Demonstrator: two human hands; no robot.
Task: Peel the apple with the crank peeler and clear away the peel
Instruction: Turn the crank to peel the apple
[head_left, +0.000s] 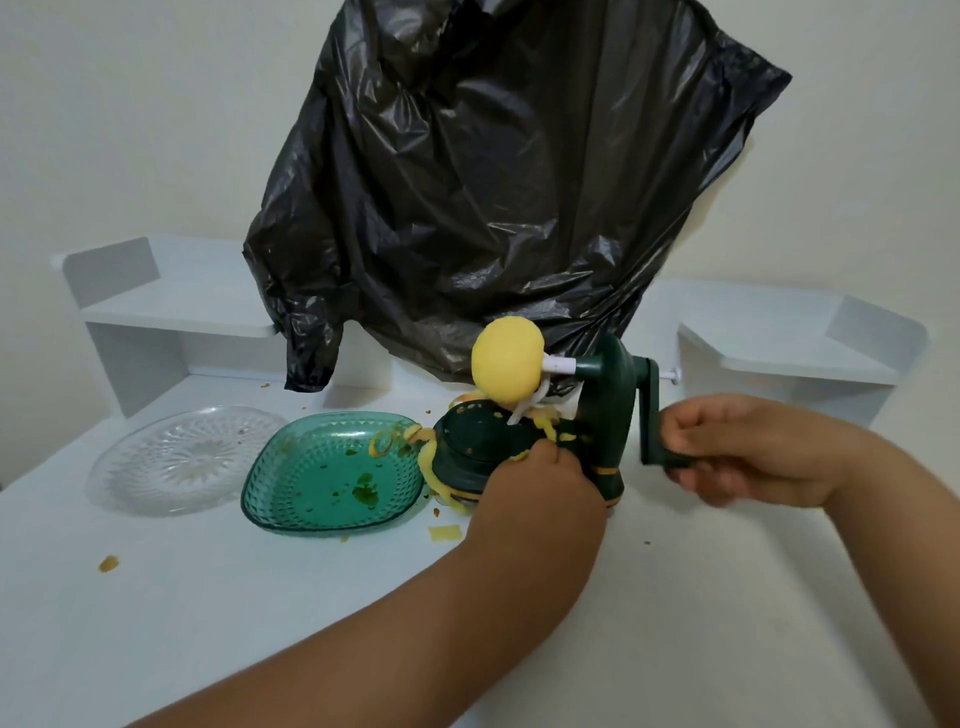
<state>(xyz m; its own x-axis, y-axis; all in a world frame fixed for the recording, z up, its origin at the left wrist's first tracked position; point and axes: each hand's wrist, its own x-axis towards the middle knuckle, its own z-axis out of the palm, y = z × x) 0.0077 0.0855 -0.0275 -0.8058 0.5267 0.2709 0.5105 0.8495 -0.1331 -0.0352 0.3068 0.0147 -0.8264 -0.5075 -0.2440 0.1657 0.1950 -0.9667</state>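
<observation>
A dark green crank peeler (605, 415) stands on the white table. A yellow apple (506, 361), peeled bare, sits on its white prongs. Yellow peel (444, 480) curls around the round base and hangs down its left side. My left hand (530, 483) rests against the front of the base, fingers curled over its edge among the peel. My right hand (748, 441) grips the crank handle (657, 457) on the peeler's right side.
A green glass dish (332, 475) with peel scraps sits just left of the peeler, a clear glass plate (182, 457) further left. A black rubbish bag (493, 182) hangs behind. White shelves (171, 306) flank the back. Peel bits (108, 563) lie on the table.
</observation>
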